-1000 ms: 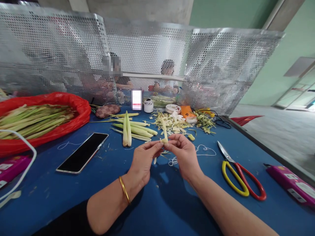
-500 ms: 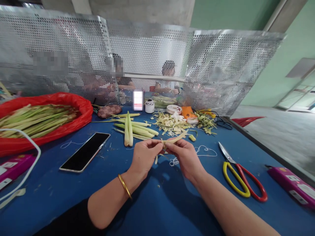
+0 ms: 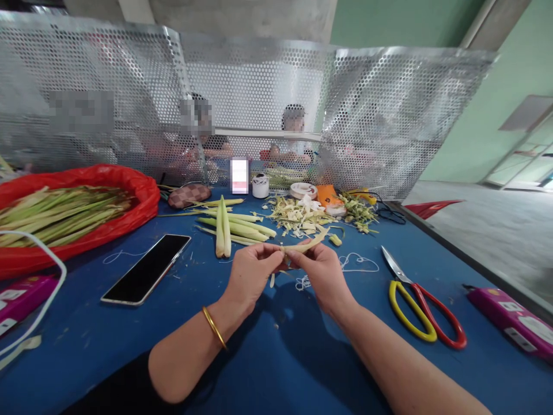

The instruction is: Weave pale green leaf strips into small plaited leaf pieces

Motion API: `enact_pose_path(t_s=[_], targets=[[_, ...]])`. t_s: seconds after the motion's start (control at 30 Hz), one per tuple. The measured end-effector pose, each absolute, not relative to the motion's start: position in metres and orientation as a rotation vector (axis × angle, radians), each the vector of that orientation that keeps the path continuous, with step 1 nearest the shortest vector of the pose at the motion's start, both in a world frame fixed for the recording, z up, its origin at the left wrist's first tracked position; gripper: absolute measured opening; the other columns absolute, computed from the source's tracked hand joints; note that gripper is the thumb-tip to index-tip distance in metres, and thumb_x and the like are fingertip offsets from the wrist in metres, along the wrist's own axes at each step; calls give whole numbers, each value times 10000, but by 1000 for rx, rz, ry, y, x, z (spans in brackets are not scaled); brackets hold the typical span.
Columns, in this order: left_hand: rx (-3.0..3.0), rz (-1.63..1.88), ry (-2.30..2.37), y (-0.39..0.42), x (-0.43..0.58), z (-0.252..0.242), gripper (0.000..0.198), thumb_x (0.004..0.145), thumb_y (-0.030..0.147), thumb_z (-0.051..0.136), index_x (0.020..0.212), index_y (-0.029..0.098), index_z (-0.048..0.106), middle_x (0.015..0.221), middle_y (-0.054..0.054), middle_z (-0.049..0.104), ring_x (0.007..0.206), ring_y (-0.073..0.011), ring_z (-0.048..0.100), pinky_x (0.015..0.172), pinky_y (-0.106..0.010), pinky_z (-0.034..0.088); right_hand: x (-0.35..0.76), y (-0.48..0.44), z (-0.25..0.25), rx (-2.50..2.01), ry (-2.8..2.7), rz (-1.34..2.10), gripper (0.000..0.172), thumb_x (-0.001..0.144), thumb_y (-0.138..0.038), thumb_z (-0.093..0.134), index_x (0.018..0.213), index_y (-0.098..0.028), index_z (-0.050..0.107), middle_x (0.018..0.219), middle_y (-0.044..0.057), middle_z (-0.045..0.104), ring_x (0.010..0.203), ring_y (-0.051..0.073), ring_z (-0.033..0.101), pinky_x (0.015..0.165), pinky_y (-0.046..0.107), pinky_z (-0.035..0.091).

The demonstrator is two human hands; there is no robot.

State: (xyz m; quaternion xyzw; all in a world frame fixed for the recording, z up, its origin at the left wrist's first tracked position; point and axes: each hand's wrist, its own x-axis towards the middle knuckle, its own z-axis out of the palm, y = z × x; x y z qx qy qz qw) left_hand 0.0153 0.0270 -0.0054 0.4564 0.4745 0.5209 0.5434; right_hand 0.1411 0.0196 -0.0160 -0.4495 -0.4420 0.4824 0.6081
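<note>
Between my two hands is a pale, narrow strip of plant leaf [image 3: 307, 246], pinched at its near end. My left hand [image 3: 254, 271] is closed, thumb and fingers at the strip's left tip. My right hand [image 3: 322, 274] is closed on the strip too, its thumb pressing from the right; the free end curves up past the knuckles. Fingertips partly hide the gripped end. White string [image 3: 358, 263] lies on the table behind my right hand. Just beyond my left hand rest pale green stalks [image 3: 222, 230] and more stalks [image 3: 242, 226] beside them.
Scissors [image 3: 419, 305] lie right, near a purple box [image 3: 512, 317]. On the left are a phone [image 3: 147, 270] and a red bag [image 3: 147, 193] of long leaves. Leaf scraps [image 3: 298, 214] and tape [image 3: 303, 190] sit at the back, before a perforated metal screen [image 3: 259, 86] with people behind.
The whole view has shifted slightly. Both hands keep their pinch on the leaf strip, with hardly any movement of the fingers.
</note>
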Motion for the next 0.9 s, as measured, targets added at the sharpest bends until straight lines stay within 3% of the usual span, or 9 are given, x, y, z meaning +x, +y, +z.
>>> enact_pose_path(t_s=[0.3,0.47,0.63,0.77,0.9], targets=[[1137,1201,1174,25,16,0,47,646,122,667,664,139,707,593,-7,688,527,-103,631,554,-176,501,146,21,-22,-1061,-998,1049,269,634,-315,774,664,-179,544,537,-57,589,469,100,551,497,227,444],[1046,1198,1160,30,13,-2,40,646,166,696,662,130,698,598,-17,689,524,-113,638,575,-204,521,152,25,-13,-1108,-1023,1017,330,689,-429,729,840,-169,593,649,-25,617,548,127,595,571,264,479],[933,1207,1136,30,11,1,71,659,190,702,640,124,683,597,-24,688,520,-116,649,573,-213,522,182,15,10,-1288,-1240,490,405,772,-488,628,1041,-189,577,907,52,659,742,189,630,681,322,495],[841,1219,1133,31,8,3,68,658,191,707,654,126,688,602,-23,691,516,-111,648,547,-203,504,237,-26,-4,-1812,-1615,-60,370,826,-529,511,1000,-221,617,1006,92,670,786,264,637,693,387,472],[808,1224,1112,31,6,2,83,662,205,710,686,128,694,626,-34,704,537,-108,651,542,-195,495,302,-65,-53,-2198,-1779,-376,347,835,-445,421,925,-170,613,835,146,656,756,332,644,677,426,459]])
